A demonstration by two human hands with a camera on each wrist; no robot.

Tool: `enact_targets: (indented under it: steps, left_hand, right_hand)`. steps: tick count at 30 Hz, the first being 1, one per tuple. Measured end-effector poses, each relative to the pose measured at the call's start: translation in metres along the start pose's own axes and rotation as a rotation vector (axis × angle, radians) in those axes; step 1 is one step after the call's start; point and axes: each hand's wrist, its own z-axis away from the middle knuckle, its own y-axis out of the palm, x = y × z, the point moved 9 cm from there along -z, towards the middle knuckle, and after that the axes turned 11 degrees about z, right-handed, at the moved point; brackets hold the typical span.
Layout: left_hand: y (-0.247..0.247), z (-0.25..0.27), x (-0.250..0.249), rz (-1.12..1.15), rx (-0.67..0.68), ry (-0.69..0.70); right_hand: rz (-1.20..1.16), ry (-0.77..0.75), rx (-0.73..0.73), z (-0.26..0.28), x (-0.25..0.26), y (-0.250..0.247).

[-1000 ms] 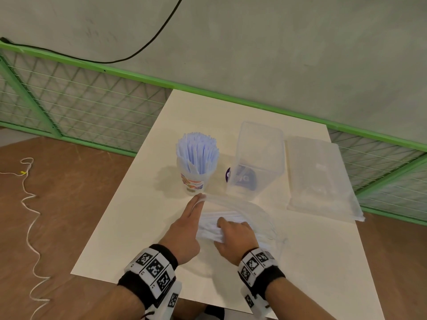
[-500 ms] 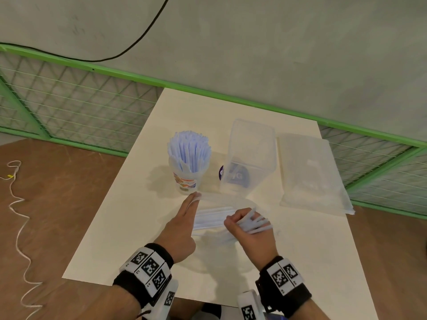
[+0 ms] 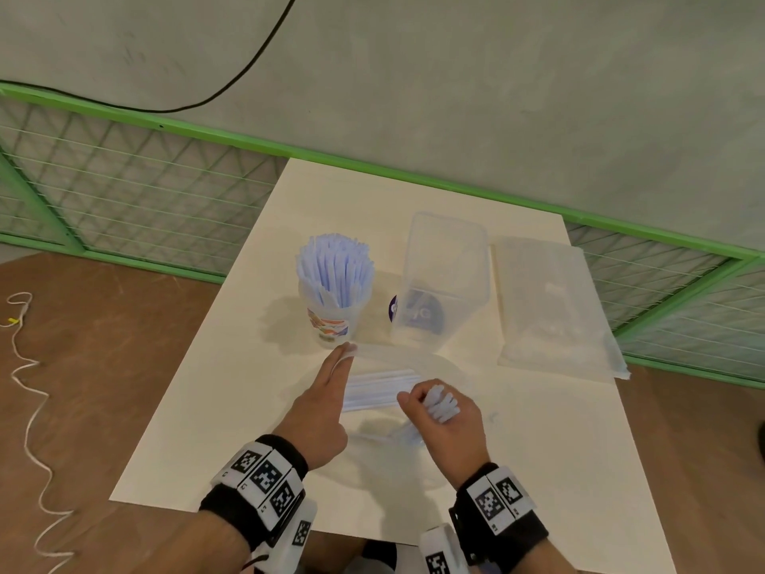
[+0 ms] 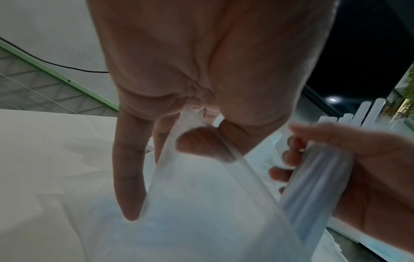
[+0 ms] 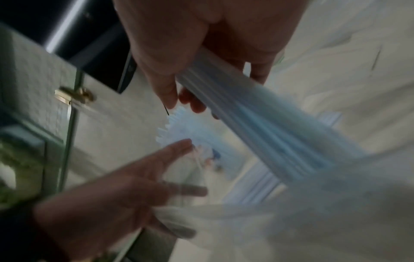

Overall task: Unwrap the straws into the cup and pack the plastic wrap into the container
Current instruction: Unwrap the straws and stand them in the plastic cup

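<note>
Between the curled fingers of the right hand (image 3: 445, 416), a light, slippery bundle of straws (image 3: 442, 403) slides from thin wrap (image 4: 201, 203) pinched by the left hand (image 3: 321, 412), near the cup (image 3: 333, 321); best grasped mid-bundle.

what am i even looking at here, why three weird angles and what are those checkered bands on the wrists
There is no machine: a person works with bare hands at a table. The checkered bands are marker tags on wrist straps that carry small cameras. The wide picture comes from a camera on the head, looking down; the two close, blurry ones look along each hand from the wrists.

On the table stand a cup full of straws, a clear container and a flat pack of plastic.

The right hand grips a bundle of straws, partly inside the plastic wrap. The left hand pinches an edge of that wrap, its fingers stretched out.
</note>
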Motion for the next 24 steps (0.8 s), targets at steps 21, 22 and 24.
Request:
enact_targets:
  steps: [21, 22, 24]
  left_hand:
    - [-0.003, 0.003, -0.002, 0.000, 0.003, -0.004]
    - [-0.003, 0.003, -0.003, 0.000, 0.003, -0.008]
    - [-0.002, 0.004, -0.003, 0.004, 0.012, -0.020]
  right_hand:
    - [0.318, -0.101, 0.248, 0.007, -0.017, 0.013]
    - [0.321, -0.101, 0.241, 0.005, -0.016, 0.011]
    - [0.331, -0.091, 0.237, 0.000, -0.010, 0.004]
